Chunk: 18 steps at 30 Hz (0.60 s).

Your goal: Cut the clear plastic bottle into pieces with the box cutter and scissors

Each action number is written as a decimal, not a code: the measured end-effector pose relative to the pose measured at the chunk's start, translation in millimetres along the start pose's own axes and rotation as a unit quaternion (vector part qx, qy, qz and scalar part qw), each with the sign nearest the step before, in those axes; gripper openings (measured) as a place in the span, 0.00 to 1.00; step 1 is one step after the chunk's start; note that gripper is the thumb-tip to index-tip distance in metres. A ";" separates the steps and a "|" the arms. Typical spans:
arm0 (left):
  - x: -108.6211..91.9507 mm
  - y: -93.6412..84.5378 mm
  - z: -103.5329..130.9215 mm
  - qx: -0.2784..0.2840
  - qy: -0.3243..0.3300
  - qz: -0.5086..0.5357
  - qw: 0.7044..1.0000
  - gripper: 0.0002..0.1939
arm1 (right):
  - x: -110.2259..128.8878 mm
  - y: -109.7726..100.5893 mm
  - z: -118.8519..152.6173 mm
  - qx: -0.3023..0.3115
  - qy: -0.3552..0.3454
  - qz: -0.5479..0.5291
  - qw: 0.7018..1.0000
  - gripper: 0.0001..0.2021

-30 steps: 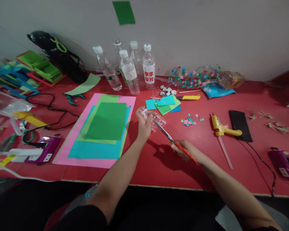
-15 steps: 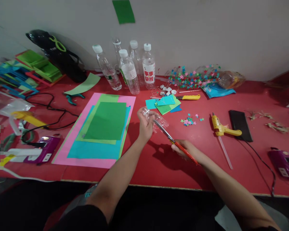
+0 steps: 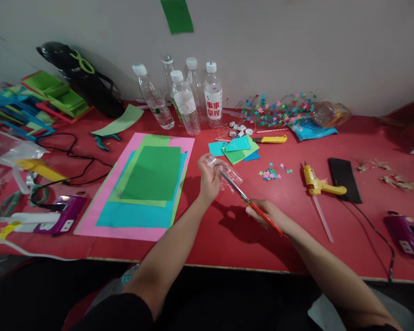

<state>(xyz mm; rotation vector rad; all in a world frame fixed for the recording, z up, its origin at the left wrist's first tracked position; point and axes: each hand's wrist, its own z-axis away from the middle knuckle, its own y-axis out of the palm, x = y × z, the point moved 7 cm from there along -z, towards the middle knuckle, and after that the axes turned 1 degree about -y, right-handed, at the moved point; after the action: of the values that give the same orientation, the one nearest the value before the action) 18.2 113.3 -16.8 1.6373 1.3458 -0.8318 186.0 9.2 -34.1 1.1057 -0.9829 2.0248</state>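
Note:
My left hand (image 3: 209, 177) is closed around a piece of clear plastic (image 3: 233, 176), which looks like part of a cut bottle. In my right hand (image 3: 264, 212) is a pair of scissors (image 3: 258, 211) with red handles, its blades pointing up and left at the plastic near my left fingers. The blades lie close together; how far they are parted I cannot tell. Just beyond my hands lie small blue and green paper pieces (image 3: 239, 149) and a yellow utility knife (image 3: 271, 139). Loose star sequins (image 3: 272, 173) are scattered right of the plastic.
Stacked coloured paper sheets (image 3: 152, 174) lie left. Clear bottles (image 3: 187, 108) stand by the wall, beside a clear container with stars (image 3: 276, 110). To the right are a yellow glue gun (image 3: 317, 181), a black phone (image 3: 345, 179) and a purple power socket (image 3: 407, 234) with a cord.
The clear plastic and my left fingers have shifted and turned very slightly. The scissors and my right hand are in nearly the same place.

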 end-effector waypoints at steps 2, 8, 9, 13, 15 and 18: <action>2.5 4.2 1.9 0.022 -0.008 0.010 1.000 0.22 | -1.7 -0.5 0.4 -0.003 0.007 0.002 1.000 0.27; 4.2 4.7 3.2 0.027 -0.004 0.006 1.000 0.21 | 2.1 0.2 1.6 -0.007 0.019 -0.021 1.000 0.27; 4.3 4.2 3.1 0.026 -0.004 0.006 1.000 0.21 | 2.7 0.5 1.6 -0.007 0.023 -0.022 0.999 0.28; 6.1 2.6 3.1 0.019 -0.010 0.005 1.000 0.20 | 2.1 0.1 1.7 -0.016 0.037 -0.011 0.999 0.29; 7.3 1.9 3.1 0.016 -0.013 0.001 1.000 0.21 | 1.7 -0.4 1.6 -0.020 0.038 -0.006 0.999 0.29; 8.7 0.4 3.1 0.012 -0.009 -0.002 1.000 0.21 | 1.5 -0.6 1.4 -0.016 0.030 -0.013 0.999 0.29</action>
<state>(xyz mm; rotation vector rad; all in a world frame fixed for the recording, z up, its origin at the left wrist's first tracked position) 20.4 114.1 -25.7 1.6416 1.3319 -0.8660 186.4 8.6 -32.1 1.0298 -0.9611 2.0030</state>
